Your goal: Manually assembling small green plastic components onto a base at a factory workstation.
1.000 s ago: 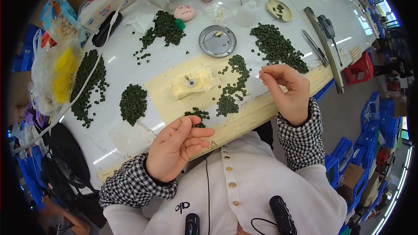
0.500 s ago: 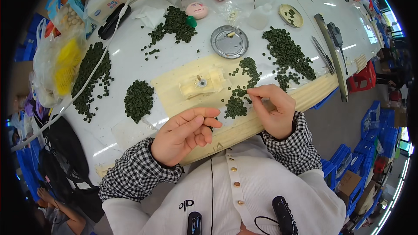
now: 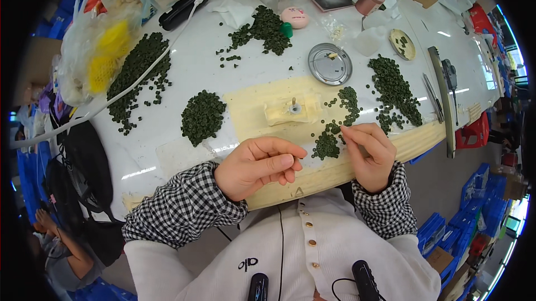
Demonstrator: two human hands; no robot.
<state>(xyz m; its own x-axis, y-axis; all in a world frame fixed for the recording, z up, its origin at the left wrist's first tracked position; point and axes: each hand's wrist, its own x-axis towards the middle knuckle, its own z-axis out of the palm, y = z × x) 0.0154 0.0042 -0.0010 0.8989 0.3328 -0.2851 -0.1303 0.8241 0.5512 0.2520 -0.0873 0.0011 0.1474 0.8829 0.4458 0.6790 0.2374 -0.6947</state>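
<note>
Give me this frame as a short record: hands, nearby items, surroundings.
left hand: fingers curled, thumb toward fingertips; contents unclear
right hand: fingertips near small dark-green pile; contents unclear
beyond hands: pale block with upright pin
farther back: round metal dish
left side: rounded green heap, white cable

The white tabletop (image 3: 201, 61) ends in a pale wooden strip (image 3: 329, 177) along its near edge. Past its right end stand a red plastic stool (image 3: 473, 133) and blue plastic crates (image 3: 432, 227) on grey floor (image 3: 435, 186). Farther right, a bright window (image 3: 515, 50) and white light strips (image 3: 517, 231) shine.
</note>
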